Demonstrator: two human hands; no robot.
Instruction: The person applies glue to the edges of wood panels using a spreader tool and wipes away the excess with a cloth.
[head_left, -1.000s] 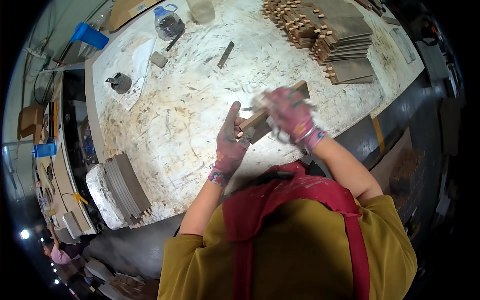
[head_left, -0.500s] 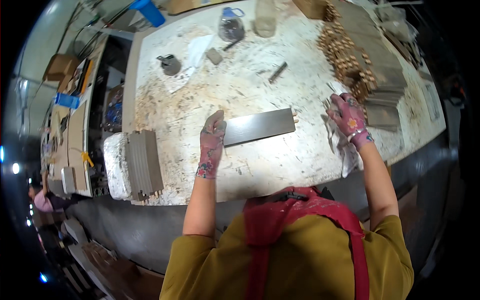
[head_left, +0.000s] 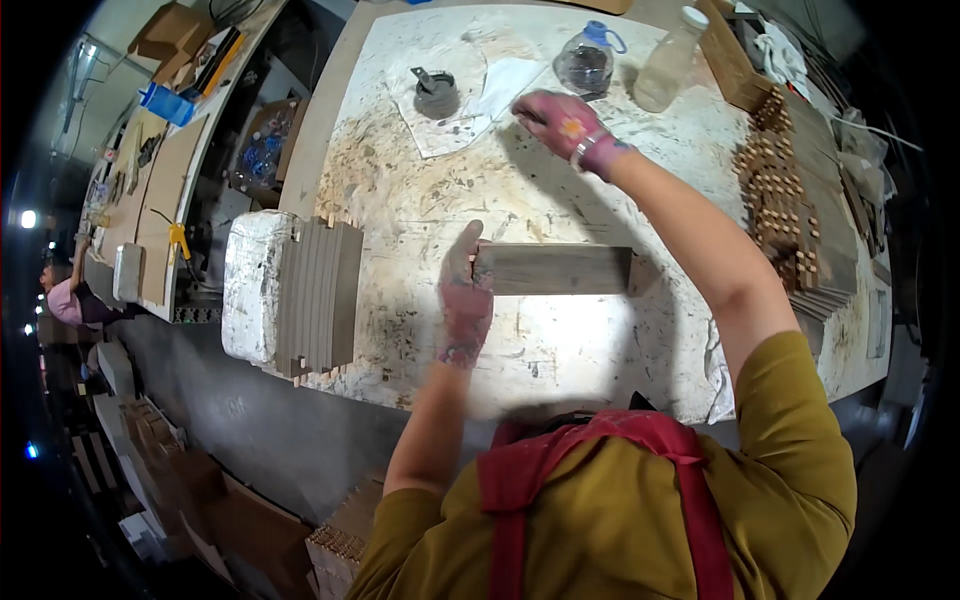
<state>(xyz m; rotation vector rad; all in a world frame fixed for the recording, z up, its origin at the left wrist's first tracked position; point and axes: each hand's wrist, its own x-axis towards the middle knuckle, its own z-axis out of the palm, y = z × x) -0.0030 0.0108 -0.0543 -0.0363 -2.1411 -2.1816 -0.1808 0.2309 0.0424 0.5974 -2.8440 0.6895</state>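
Note:
A flat grey board (head_left: 565, 270) lies crosswise in front of me, low over or on the white worktable. My left hand (head_left: 467, 295), in a pinkish patterned glove, is closed on its left end, with the thumb side up. My right hand (head_left: 568, 130), gloved alike, reaches to the far middle of the table beside a white paper sheet (head_left: 500, 90). Its fingers are curled together, and whatever they hold is mostly hidden under them. A dark cup with a stick in it (head_left: 437, 97) stands on the paper, left of that hand.
A stack of grey boards (head_left: 325, 290) leans against a foil-like wrapped block (head_left: 255, 285) at the left. More boards with wooden pegs (head_left: 775, 195) are piled at the right. A blue-capped jug (head_left: 585, 65) and clear bottle (head_left: 668, 65) stand behind. A white cloth (head_left: 718, 375) hangs at the front edge.
My right hand has left the white cloth at the right and moved across to the far middle. The pegs at the board's right end no longer show. My left hand still holds the board.

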